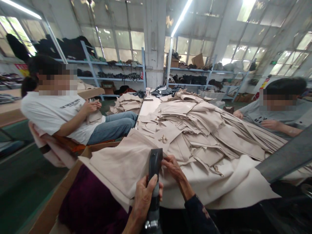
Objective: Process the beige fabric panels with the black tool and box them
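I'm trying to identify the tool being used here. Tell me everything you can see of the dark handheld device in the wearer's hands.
The dark handheld device is a slim, matte black, plastic-looking body with a shiny metal part at its near end. It stands roughly upright, its squared top end against the beige fabric piece. The left hand wraps its lower body, thumb up its front; the right hand touches its upper side with its fingertips. Its working end is hidden.

A big room is lit by long lamps on the ceiling. Wide windows are set along the back wall beside a white pillar. Blue shelves are filled with dark things. A green floor is seen at the left.
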`<state>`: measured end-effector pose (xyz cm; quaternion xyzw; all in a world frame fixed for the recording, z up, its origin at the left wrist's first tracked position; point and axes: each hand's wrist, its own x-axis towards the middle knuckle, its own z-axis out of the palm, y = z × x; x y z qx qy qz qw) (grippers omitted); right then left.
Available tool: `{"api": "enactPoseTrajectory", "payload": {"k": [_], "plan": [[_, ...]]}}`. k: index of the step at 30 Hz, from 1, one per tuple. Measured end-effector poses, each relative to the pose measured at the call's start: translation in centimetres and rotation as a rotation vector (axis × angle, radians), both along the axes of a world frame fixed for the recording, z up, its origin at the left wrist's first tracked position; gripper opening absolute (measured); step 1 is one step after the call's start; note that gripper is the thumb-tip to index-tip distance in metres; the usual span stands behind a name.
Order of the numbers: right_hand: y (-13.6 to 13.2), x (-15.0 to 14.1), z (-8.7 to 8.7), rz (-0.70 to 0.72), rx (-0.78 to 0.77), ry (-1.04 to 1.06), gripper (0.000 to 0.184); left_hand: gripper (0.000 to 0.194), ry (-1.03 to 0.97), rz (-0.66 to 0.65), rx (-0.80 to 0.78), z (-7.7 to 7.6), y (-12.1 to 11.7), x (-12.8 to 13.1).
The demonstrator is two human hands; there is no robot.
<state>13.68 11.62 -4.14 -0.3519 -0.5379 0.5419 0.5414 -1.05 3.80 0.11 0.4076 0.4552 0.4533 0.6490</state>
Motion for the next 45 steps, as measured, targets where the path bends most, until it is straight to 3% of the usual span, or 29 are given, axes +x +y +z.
{"api": "enactPoseTrajectory", "payload": {"k": [5, 12, 22, 29, 33, 39, 45], "plan": [[-0.2, 0.0, -0.1, -0.018, -0.008, 0.01, 0.024, 0.042, -0.013, 0.079, 0.03, 0.8, 1.6, -1.2], [0.0, -0.4, -0.5, -0.019, -0.036, 0.065, 0.028, 0.043, -0.04, 0.042, -0.005, -0.8, 0.0, -1.8], [0.1, -0.5, -0.1, 0.0, -0.045, 0.076, 0.028, 0.044, 0.025, 0.005, -0.015, -0.9, -1.6, -1.2], [-0.3, -0.5, 0.7, 0.071, -0.068, 0.072, 0.026, 0.043, 0.0, 0.027, 0.053, -0.3, -0.3, -0.7], [-0.3, -0.5, 1.0, 0.084, -0.09, 0.078, 0.024, 0.044, 0.005, 0.01, 0.049, -0.8, -0.4, -0.8], [0.0, -0.9, 0.2, 0.027, -0.117, 0.092, 0.027, 0.043, 0.006, 0.05, 0.05, -0.9, -0.6, -1.5], [1.0, -1.9, 0.0, -0.175, -0.121, 0.105, 0.023, 0.044, 0.03, 0.186, 0.061, 0.0, -2.3, -2.7]]}}
